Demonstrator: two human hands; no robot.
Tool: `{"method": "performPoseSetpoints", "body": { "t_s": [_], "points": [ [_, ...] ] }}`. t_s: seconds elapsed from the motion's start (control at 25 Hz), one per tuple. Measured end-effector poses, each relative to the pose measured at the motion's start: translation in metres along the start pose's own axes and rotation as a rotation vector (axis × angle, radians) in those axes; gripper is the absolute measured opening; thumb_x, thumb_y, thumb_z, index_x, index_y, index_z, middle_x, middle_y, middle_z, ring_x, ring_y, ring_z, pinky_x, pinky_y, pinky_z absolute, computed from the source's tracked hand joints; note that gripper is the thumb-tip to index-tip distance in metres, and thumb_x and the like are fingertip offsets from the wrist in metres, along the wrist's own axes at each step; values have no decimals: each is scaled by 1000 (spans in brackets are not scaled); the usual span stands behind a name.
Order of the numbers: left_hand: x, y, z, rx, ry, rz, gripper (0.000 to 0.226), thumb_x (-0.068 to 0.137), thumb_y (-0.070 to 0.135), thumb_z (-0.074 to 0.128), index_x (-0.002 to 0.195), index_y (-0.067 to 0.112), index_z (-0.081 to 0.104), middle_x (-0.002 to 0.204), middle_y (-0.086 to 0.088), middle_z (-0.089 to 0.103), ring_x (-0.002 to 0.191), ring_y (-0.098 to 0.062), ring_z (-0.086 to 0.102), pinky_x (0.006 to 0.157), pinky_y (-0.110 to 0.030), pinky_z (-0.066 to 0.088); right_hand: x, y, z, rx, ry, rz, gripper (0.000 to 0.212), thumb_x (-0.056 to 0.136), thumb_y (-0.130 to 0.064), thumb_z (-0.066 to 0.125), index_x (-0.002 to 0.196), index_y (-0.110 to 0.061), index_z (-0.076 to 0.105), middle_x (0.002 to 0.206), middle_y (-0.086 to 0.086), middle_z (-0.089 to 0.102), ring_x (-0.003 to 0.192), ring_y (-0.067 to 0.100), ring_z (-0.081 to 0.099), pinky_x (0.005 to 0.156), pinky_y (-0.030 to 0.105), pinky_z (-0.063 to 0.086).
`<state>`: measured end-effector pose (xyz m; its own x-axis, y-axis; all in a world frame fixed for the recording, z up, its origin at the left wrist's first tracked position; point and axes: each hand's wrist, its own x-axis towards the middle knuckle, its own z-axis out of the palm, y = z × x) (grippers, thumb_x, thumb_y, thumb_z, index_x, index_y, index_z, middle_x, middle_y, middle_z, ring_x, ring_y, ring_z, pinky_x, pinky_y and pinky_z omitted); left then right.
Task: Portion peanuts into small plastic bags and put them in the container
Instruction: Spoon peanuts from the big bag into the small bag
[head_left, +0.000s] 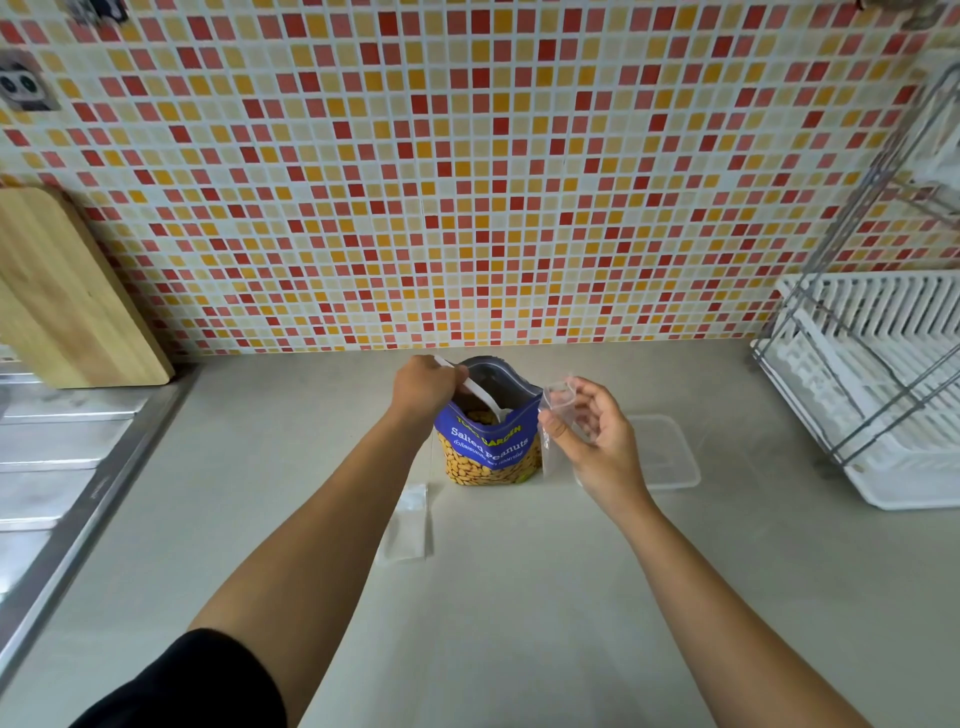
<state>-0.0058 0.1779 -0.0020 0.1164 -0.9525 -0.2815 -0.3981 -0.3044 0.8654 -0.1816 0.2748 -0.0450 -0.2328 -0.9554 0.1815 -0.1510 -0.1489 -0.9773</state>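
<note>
Head: left hand dips spoon into peanut bag; right hand pinches small bag.

one peanut pouch stood, one white spoon in it. of small plastic ones there were two: a held bag just right of the pouch, a flat bag left of it. one clear container lay further right.
</note>
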Motion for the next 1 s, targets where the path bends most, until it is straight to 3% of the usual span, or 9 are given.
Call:
{"method": "performPoseSetpoints", "body": {
  "t_s": [0.08, 0.2, 0.28, 0.48, 0.64, 0.8, 1.0],
  "points": [
    [1, 1, -3, -83, 11, -4, 10, 90, 22, 59, 83, 16, 57, 86, -4, 62, 85, -21, 60, 77, -31, 49, 1, -1, 0, -10, 13, -12, 57, 68, -44, 71, 118, -25, 51, 109, -7, 63, 103, 14, 59, 89, 25, 48],
    [2, 4, -10, -173, 15, -53, 15, 91, 20, 58, 99, 8, 60, 89, -7, 64, 78, -16, 59, 65, -23, 45, 2, -3, 1, -38, 30, -33, 52, 70, -39, 72, 116, -26, 52, 103, -14, 60, 97, 6, 57, 84, 14, 46],
    [-2, 8, -15, -238, 7, -87, 14, 92, 16, 55, 102, 5, 59, 81, -3, 60, 73, -13, 55, 57, -20, 35, 4, -3, 2, -65, 39, -52, 47, 74, -31, 74, 115, -26, 53, 100, -16, 58, 94, 2, 55, 81, 9, 44],
    [-3, 6, -27, -337, -3, -185, 12, 94, 18, 53, 100, 7, 56, 84, -3, 61, 74, -10, 54, 76, -31, 33, 12, -7, 5, -200, 36, -113, 50, 75, -30, 76, 120, -21, 55, 102, -16, 56, 98, -1, 54, 78, 3, 42],
    [-1, 1, -40, -381, 17, -232, 14, 93, 20, 55, 103, 10, 57, 94, -2, 65, 72, -8, 57, 93, -36, 36, 17, -9, 8, -397, 14, -211, 54, 75, -36, 75, 121, -15, 57, 102, -6, 56, 93, 8, 55, 80, 16, 46],
    [1, 6, -53, -417, 45, -238, 7, 92, 20, 57, 96, 14, 56, 88, 2, 65, 75, -8, 59, 102, -41, 32, 20, -10, 16, -536, -13, -259, 57, 75, -40, 73, 121, -12, 56, 103, 0, 59, 93, 12, 54, 78, 26, 48],
    [-2, 22, -67, -453, 9, -215, 17, 90, 24, 60, 104, 16, 56, 92, 4, 66, 83, -9, 61, 87, -38, 33, 24, -11, 24, -586, -32, -247, 59, 76, -42, 71, 123, -11, 54, 108, 5, 59, 98, 17, 54, 79, 28, 47]
  ]
}}
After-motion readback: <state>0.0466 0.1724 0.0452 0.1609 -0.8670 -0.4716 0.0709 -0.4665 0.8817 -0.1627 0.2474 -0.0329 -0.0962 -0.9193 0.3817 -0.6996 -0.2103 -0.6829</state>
